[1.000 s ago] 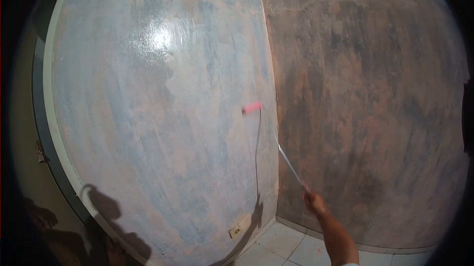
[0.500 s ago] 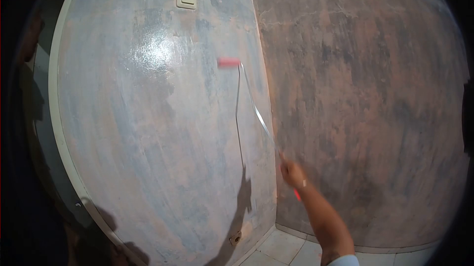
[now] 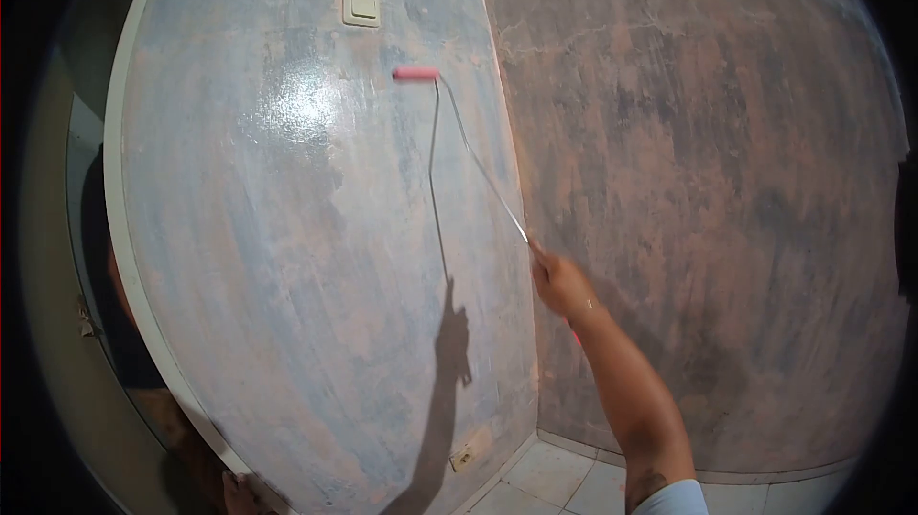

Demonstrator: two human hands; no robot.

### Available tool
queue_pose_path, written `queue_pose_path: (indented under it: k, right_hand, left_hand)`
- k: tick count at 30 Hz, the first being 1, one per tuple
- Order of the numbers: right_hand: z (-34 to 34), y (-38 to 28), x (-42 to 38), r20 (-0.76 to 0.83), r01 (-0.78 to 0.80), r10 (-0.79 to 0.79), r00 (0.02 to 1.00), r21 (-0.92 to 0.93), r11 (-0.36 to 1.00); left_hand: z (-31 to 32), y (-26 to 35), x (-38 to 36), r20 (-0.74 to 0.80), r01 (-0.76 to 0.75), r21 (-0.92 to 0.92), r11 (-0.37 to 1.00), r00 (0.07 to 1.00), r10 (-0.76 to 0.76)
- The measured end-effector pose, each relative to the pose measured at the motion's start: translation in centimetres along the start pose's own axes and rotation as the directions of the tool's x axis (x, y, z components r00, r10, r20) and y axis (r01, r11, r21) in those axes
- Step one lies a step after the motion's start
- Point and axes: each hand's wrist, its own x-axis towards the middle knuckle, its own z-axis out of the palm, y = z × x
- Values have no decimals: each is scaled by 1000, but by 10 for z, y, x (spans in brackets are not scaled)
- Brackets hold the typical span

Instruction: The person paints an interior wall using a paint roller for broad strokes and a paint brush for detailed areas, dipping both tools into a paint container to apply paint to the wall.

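Observation:
My right hand (image 3: 562, 284) is closed around the handle of a paint roller, forefinger stretched along its upper end. A small bit of red handle shows below the fist. From the hand a thin metal rod (image 3: 491, 182) slants up and left to the pink roller sleeve (image 3: 416, 74), which lies level at the pale wall (image 3: 382, 228), below and right of a light switch (image 3: 361, 9). A wet, shiny patch (image 3: 298, 106) is left of the sleeve. The shadow of hand and roller falls on the wall. My left hand is out of view.
A darker, patchy wall (image 3: 708, 180) meets the pale one at a corner on the right. Low on the pale wall sits a socket (image 3: 463, 460), above white floor tiles (image 3: 545, 475). Beyond the door frame (image 3: 117, 161), part of a person in dark clothing (image 3: 100, 257) shows.
My right hand and the roller have moved up and a little left, the sleeve now nearer the switch's height. The person beyond the door frame appears in a different position.

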Motion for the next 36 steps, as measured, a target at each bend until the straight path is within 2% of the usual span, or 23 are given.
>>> queue_pose_path:
  k: [2, 3, 4, 6, 7, 9, 10, 11, 12, 15, 18, 19, 21, 23, 25, 26, 27, 28, 29, 30, 32, 34, 36]
  right_hand:
    - [-3, -20, 42, -102, 101, -103, 989, -25, 995]
    - [3, -20, 51, -123, 138, -139, 983, -13, 990]
    - [4, -28, 50, -89, 102, -101, 991, -1, 995]
    - [14, -29, 11, 33, -89, 86, 996, 130, 987]
    - [31, -14, -9, 75, -148, 140, 987, 126, 981]
    - [70, 25, -81, 56, -103, 95, 994, 165, 981]
    - [91, 49, -124, 15, -46, 44, 999, 167, 985]
    - [111, 72, -177, -30, 5, 0, 1000, 168, 986]
    - [125, 88, -233, 31, -63, 60, 998, 119, 991]
    - [136, 122, -362, 250, -225, 232, 940, -60, 973]
    - [143, 131, -369, 242, -212, 213, 947, -31, 977]
    - [145, 135, -349, 203, -145, 137, 970, 25, 989]
    - [131, 100, -268, 102, -79, 73, 992, 53, 995]
    - [108, 50, -171, -15, 48, -47, 999, 87, 995]
    - [89, -6, -78, -49, 42, -35, 998, 160, 986]
    - [79, -32, -38, -76, 102, -89, 993, 180, 978]
    - [67, -56, -3, -46, 48, -41, 998, 174, 983]
    - [54, -60, -37, -25, -56, 61, 998, 166, 985]
    - [50, -72, -28, 46, -133, 126, 991, 179, 975]
    - [49, -71, -14, 34, -102, 98, 995, 183, 978]
    - [87, -31, -46, -106, 43, -31, 994, 114, 993]
    - [108, -5, -104, 92, -78, 74, 993, 41, 996]
    - [125, 29, -191, 170, -102, 102, 980, -6, 995]
  left_hand:
    - [-5, -11, 9, 10, 20, -57, 998, 1000, -19]
    - [-20, -43, 34, -34, -18, 22, 1000, 999, 19]
    - [-36, -65, 44, -65, -39, 122, 992, 997, 47]
    - [-15, -29, 19, -54, 26, 22, 999, 998, -24]
    - [-7, -14, 20, -39, 73, 68, 995, 997, -71]
    - [0, -5, 14, -67, 39, 24, 999, 997, -38]
    - [1, -5, 14, -44, 74, 65, 995, 997, -71]
    - [1, -5, 15, -114, 92, 68, 993, 990, -84]
    - [-1, -7, 15, -184, 104, 62, 993, 979, -91]
    - [-11, -13, 20, -110, 77, 46, 996, 991, -71]
    - [-13, -16, 20, -143, 109, 57, 992, 985, -100]
    - [-16, -15, 20, -145, 97, 56, 994, 985, -88]
    - [-26, -20, 23, -16, 73, 69, 995, 997, -72]
    - [-17, -20, 25, -39, 16, 13, 1000, 999, -16]
    - [-6, -3, 32, -100, -80, -49, 996, 992, 74]
    - [0, 6, 32, -78, -65, -11, 998, 995, 64]
    - [4, 13, 33, -50, -37, 31, 999, 998, 38]
    - [-6, -8, 12, -41, -63, 41, 997, 997, 65]
    - [-3, -13, 17, -34, -40, 88, 995, 998, 43]
    - [4, 0, 18, -28, -20, 125, 992, 999, 24]
    - [19, 19, -3, -47, 15, 138, 990, 999, -9]
    - [14, 25, -5, -59, 64, 145, 987, 997, -56]
    - [-4, 0, 2, -66, 17, 234, 972, 998, -2]
